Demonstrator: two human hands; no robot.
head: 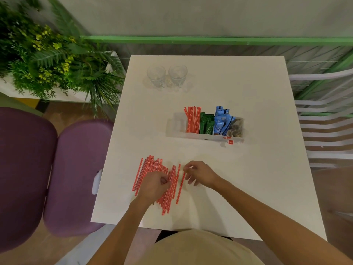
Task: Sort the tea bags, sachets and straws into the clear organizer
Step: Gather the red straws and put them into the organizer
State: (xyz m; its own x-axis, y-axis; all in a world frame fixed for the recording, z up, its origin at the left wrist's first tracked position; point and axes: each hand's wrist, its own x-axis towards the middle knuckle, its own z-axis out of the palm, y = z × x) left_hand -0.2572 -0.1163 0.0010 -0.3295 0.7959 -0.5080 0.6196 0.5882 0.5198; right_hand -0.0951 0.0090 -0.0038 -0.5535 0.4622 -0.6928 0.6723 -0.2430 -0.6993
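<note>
Two hands lay over one uncountable pile of loose straws (pixel 149 165) at the table's (pixel 248 178) near edge.
The left hand (pixel 154 186) curled, gripping some; the right hand (pixel 200 175) had an unclear grip. One clear organizer (pixel 176 121) stood mid-table, two glasses (pixel 156 75) by the far edge.

A white square table (pixel 257 169) carries a clear organizer (pixel 176 123) near its middle, and a small red tag (pixel 231 142) lies just in front of it. Two glass cups (pixel 156 75) stand side by side toward the far left. Loose red straws (pixel 150 165) lie fanned out near the front edge.
</note>
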